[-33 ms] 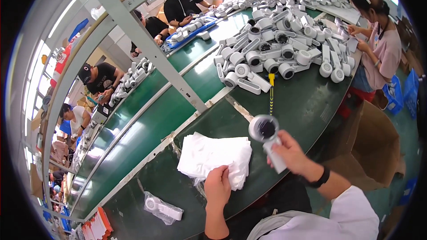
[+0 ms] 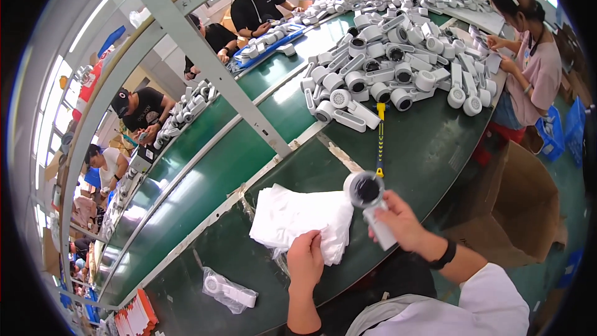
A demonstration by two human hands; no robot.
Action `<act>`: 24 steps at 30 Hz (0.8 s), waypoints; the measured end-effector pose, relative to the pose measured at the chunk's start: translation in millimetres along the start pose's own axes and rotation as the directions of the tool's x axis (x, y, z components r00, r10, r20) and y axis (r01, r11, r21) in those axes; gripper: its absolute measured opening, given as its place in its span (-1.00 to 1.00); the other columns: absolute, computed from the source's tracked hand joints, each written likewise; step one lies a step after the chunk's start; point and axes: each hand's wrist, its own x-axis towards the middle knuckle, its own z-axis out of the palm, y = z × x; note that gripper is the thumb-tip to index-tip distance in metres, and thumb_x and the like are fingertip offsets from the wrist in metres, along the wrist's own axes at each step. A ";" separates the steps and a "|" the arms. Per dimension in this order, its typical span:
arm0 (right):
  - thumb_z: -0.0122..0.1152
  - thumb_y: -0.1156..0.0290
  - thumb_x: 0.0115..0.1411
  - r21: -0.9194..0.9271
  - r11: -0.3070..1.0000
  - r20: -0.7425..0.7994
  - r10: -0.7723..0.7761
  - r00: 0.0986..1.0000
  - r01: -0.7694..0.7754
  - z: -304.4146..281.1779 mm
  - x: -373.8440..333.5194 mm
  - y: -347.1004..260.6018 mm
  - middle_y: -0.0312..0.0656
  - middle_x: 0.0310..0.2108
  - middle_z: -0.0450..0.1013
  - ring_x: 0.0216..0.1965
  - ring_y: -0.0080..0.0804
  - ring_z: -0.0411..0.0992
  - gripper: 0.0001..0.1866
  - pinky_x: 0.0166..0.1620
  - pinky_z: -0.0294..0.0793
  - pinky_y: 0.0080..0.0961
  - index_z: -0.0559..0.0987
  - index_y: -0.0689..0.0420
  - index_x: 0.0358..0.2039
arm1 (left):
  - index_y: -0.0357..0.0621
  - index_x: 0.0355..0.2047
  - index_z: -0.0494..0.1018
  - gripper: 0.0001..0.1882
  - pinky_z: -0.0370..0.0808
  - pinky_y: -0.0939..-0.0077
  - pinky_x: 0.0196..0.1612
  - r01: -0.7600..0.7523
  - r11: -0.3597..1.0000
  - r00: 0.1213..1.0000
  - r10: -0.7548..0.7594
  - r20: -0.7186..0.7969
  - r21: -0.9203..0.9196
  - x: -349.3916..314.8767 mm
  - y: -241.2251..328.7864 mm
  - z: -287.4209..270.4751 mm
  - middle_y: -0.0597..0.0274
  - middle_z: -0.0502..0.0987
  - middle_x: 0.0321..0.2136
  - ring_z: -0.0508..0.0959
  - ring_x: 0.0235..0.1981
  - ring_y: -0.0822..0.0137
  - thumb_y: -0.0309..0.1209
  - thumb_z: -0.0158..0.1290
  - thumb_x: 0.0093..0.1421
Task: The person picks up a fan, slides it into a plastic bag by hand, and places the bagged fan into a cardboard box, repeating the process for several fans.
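A white handheld fan (image 2: 365, 191) with a dark round face is gripped by its handle in my right hand (image 2: 398, 221), just right of a stack of thin white plastic bags (image 2: 292, 211). At the near edge of that stack, my left hand (image 2: 306, 258) pinches the edge of a bag between thumb and fingers. To the left on the green table lies another fan inside a clear bag (image 2: 229, 290). A yellow and dark-handled hammer-like tool (image 2: 380, 140) lies beyond the fan I hold.
A large heap of white fans (image 2: 385, 62) covers the far table. The metal post (image 2: 211, 62) rises at left, by a green conveyor (image 2: 205, 180). Orange-edged cards (image 2: 137, 317) sit lower left; an open cardboard box (image 2: 510, 193) stands right. Co-workers, including a person in pink (image 2: 535, 68), surround the tables.
My right hand has carried the fan slightly left and lower, closer to the bag stack, uncovering the tool's near end. My left hand stays on the stack.
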 end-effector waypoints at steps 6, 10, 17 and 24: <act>0.32 0.45 0.15 -0.452 0.890 -0.002 -0.061 0.998 0.053 35.8 -11.6 43.5 -0.26 -0.32 0.48 -0.41 -0.59 0.47 -0.47 -0.32 0.49 -0.57 0.30 0.17 0.07 | -0.29 -0.23 0.56 -0.85 0.44 0.57 -0.39 0.240 0.937 0.971 -0.238 0.039 -0.254 2.4 1.2 -5.8 0.16 0.62 -0.47 0.50 -0.53 0.48 -0.46 0.10 0.25; 0.32 0.34 0.15 -0.626 0.779 0.180 0.090 0.980 0.043 21.0 -18.7 21.4 -0.19 -0.32 0.54 -0.39 -0.52 0.51 -0.37 -0.27 0.49 -0.52 0.26 0.15 0.18 | -0.26 -0.25 0.57 -0.86 0.43 0.62 -0.40 0.263 0.929 0.962 -0.274 -0.007 -0.260 -1.4 1.0 -13.7 0.22 0.60 -0.48 0.49 -0.53 0.52 -0.45 0.11 0.25; 0.28 0.09 0.12 -0.949 0.298 0.241 0.478 0.844 0.102 25.7 7.3 -32.4 0.04 -0.28 0.58 -0.32 -0.12 0.56 0.08 -0.16 0.48 -0.39 -0.23 -0.01 0.44 | -0.25 -0.29 0.55 -0.92 0.40 0.55 -0.40 0.030 0.980 0.999 -0.034 -0.013 -0.199 0.1 5.6 -24.8 0.18 0.55 -0.42 0.49 -0.48 0.40 -0.53 0.11 0.21; 0.22 0.01 0.13 -0.917 0.207 0.398 0.550 0.734 0.342 28.0 43.9 -23.0 0.14 -0.07 0.50 -0.10 0.01 0.50 0.02 0.00 0.43 -0.35 -0.14 -0.05 0.45 | -0.27 -0.30 0.53 -0.93 0.41 0.52 -0.36 -0.006 0.976 0.999 0.015 0.036 -0.216 -4.6 5.4 -30.6 0.13 0.54 -0.42 0.50 -0.46 0.33 -0.58 0.08 0.20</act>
